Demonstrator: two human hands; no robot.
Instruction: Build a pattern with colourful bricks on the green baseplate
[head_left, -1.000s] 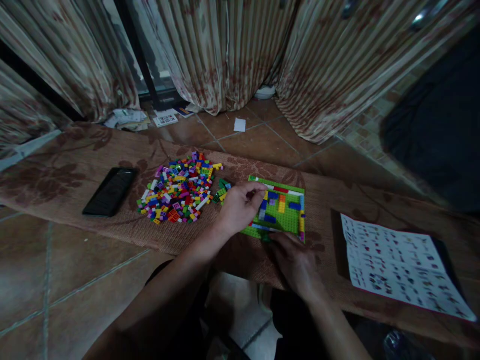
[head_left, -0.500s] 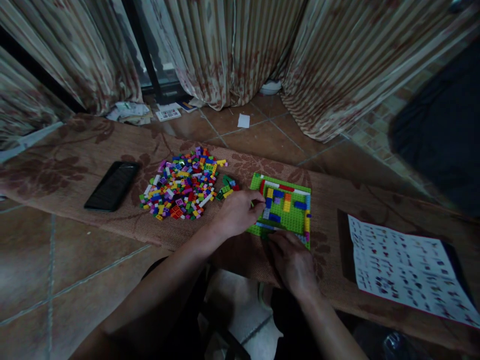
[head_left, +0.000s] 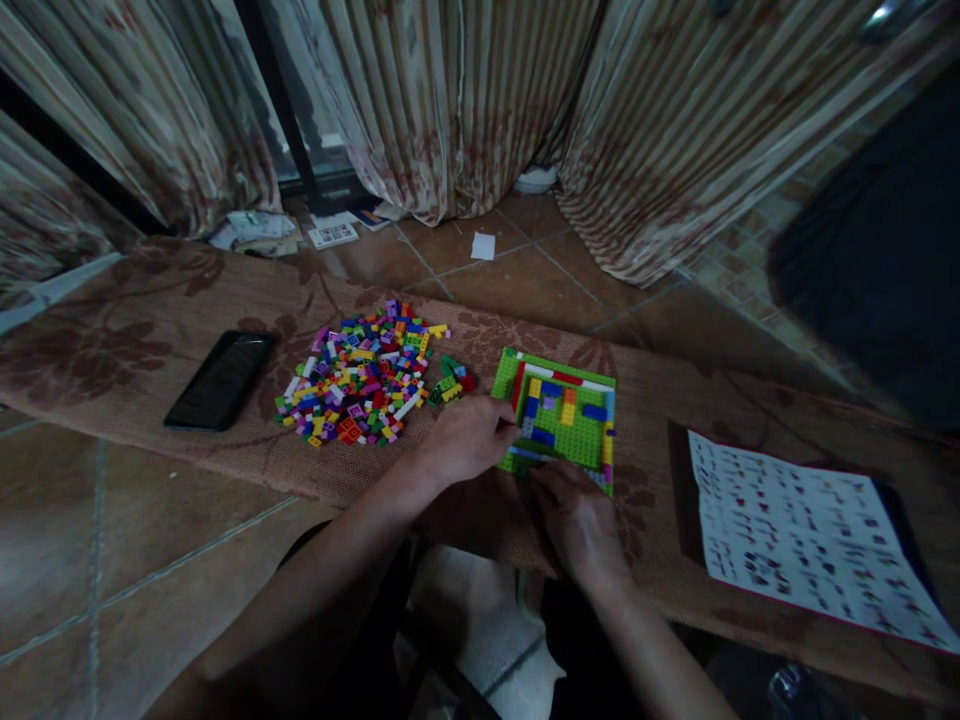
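Note:
A green baseplate [head_left: 585, 440] lies on the cloth-covered surface, with a border of red, white, blue and yellow bricks and several blue, yellow and orange bricks inside it. My left hand [head_left: 472, 435] is at the plate's left edge, its fingers pinched together; whatever they hold is too small to make out. At the near edge of the plate rests my right hand [head_left: 577, 510], fingers bent, their tips partly hidden against the bricks. Left of the plate is a large pile of loose colored bricks [head_left: 364, 375], and a small cluster of green, yellow and red bricks [head_left: 450, 385] sits between them.
A black phone [head_left: 220, 382] lies left of the pile. To the right, a printed sheet [head_left: 810, 540] lies over a dark object. Striped curtains [head_left: 465, 100] hang beyond the far edge, and papers [head_left: 259, 232] lie on the tiled floor.
My left hand has drawn slightly back from the inner bricks toward the plate's left edge, uncovering more of the red strip. My right hand stays at the near edge. The whole view has shifted slightly.

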